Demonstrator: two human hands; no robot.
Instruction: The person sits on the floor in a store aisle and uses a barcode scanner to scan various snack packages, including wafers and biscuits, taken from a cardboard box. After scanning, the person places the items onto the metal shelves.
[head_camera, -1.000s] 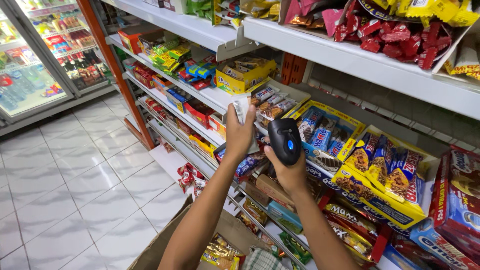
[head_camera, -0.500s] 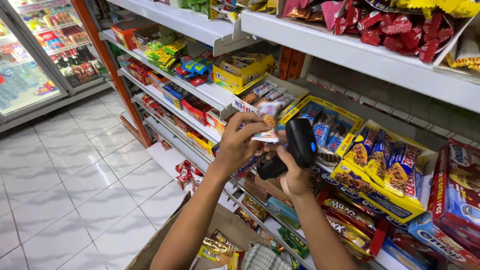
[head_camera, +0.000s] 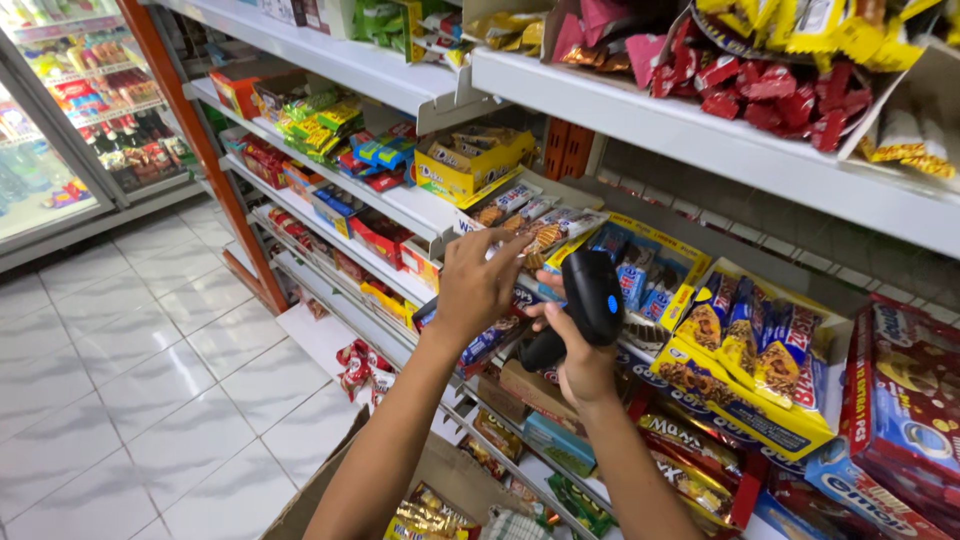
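Left hand (head_camera: 478, 285) on wafer packet (head_camera: 540, 238); right hand (head_camera: 580, 360) grips scanner (head_camera: 590, 300).

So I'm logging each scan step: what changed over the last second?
The left hand lowered the small snack packet from upright and reached toward the white display box; whether it still grips the packet is unclear. The right hand kept the black barcode scanner, tilting it slightly. Shelves unchanged.
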